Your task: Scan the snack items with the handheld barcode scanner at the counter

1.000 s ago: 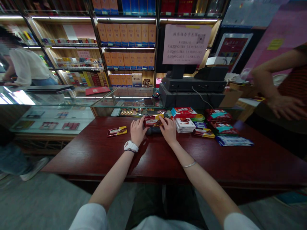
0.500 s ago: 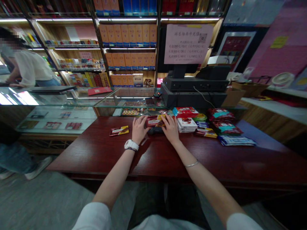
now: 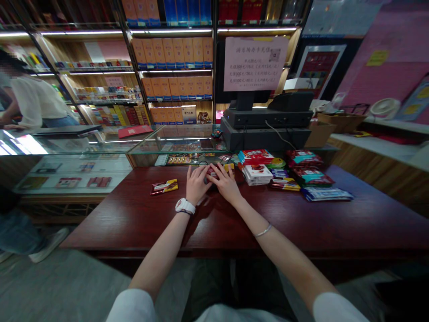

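Observation:
My left hand (image 3: 196, 184), with a white watch on its wrist, and my right hand (image 3: 225, 184) lie close together at the far middle of the dark red table (image 3: 234, 223). Both are closed over a red and yellow snack packet (image 3: 229, 167), which they mostly cover. Only its yellow end and a bit of red show past my fingers. Something dark lies under the packet, and I cannot make it out. A second flat red and yellow packet (image 3: 164, 186) lies alone on the table, left of my left hand.
Right of my hands is a pile of snack packets: white boxes (image 3: 257, 174), red and teal bags (image 3: 303, 158), a blue packet (image 3: 326, 193). A black till (image 3: 268, 123) and a glass counter (image 3: 174, 144) stand behind. A person in white (image 3: 33, 100) leans at the far left counter.
My hands have drawn together over the packet and lowered it, so it is now mostly covered. The other person's arm and hand at the right have left the view.

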`<state>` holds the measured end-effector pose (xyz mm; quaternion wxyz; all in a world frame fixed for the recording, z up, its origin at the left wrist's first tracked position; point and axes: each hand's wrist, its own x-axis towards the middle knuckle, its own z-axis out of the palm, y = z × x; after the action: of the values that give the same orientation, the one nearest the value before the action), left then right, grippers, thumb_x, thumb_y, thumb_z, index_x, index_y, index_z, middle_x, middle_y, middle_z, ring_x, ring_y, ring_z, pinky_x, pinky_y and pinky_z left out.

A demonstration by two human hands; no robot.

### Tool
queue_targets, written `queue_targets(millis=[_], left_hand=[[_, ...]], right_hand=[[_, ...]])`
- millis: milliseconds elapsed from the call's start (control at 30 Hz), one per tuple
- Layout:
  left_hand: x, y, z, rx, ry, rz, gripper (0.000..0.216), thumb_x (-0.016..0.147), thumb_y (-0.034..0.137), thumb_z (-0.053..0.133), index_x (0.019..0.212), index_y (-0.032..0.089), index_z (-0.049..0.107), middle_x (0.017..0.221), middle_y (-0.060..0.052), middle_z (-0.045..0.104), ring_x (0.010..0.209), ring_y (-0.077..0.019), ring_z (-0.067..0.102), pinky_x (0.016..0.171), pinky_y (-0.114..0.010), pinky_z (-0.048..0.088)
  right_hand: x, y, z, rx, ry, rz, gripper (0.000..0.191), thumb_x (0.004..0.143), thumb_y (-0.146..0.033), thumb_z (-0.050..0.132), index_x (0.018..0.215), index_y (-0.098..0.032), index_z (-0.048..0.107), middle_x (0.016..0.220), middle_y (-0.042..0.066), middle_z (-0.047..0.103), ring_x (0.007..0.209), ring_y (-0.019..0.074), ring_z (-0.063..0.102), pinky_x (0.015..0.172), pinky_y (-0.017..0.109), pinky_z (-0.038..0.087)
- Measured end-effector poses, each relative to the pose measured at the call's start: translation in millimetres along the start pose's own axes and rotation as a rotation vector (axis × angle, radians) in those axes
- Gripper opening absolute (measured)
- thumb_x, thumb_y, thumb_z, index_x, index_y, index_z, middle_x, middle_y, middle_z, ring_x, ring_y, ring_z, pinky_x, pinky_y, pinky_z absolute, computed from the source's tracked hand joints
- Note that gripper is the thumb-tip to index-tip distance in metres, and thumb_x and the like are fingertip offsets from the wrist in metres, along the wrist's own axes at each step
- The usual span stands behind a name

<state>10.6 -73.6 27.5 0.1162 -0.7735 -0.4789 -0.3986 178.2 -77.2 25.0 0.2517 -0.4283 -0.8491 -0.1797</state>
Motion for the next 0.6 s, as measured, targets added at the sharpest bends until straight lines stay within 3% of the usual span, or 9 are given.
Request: queue_targets(millis=[167, 333, 467, 600], left_hand=[[0.1, -0.4, 2.0, -0.015, -0.006, 0.009, 0.059, 0.082, 0.026, 0.067, 0.139, 0.025, 0.051, 0.134, -0.009, 0.062, 0.125, -0.0244, 0.057, 0.125, -0.051, 0.014], [-0.2, -5.2, 1.0, -0.094, 0.005, 0.045, 0.086, 0.081, 0.040, 0.071, 0.153, 0.020, 0.028, 0.147, -0.014, 0.051, 0.137, -0.0265, 0.047, 0.122, -0.049, 0.025], [-0.8, -8.5, 0.5, -0.091, -0.032, 0.079, 0.089, 0.081, 0.045, 0.071, 0.154, 0.022, 0.025, 0.152, -0.015, 0.045, 0.141, -0.0276, 0.043, 0.122, -0.051, 0.023], [-1.2, -8.4, 1.0, -0.059, -0.043, 0.092, 0.080, 0.083, 0.035, 0.069, 0.152, 0.024, 0.029, 0.154, -0.012, 0.043, 0.142, -0.0253, 0.041, 0.123, -0.048, 0.023]], right_hand=[[-0.8, 2.4, 0.3, -0.022, 0.012, -0.006, 0.063, 0.090, -0.005, 0.047, 0.145, -0.035, 0.047, 0.160, 0.006, 0.033, 0.150, 0.0287, 0.024, 0.120, 0.062, 0.014], [-3.8, 11.0, 0.5, -0.013, 0.098, 0.010, 0.067, 0.087, -0.004, 0.051, 0.145, -0.035, 0.045, 0.157, 0.007, 0.039, 0.147, 0.0282, 0.031, 0.120, 0.062, 0.014], [-8.9, 25.6, 2.1, 0.049, 0.219, 0.048, 0.048, 0.089, -0.012, 0.054, 0.134, -0.028, 0.056, 0.151, 0.009, 0.046, 0.146, 0.0270, 0.034, 0.121, 0.061, 0.016], [-10.7, 35.6, 3.6, 0.134, 0.340, 0.055, 0.026, 0.091, -0.022, 0.057, 0.117, -0.024, 0.060, 0.144, 0.011, 0.054, 0.144, 0.0263, 0.038, 0.120, 0.061, 0.019]])
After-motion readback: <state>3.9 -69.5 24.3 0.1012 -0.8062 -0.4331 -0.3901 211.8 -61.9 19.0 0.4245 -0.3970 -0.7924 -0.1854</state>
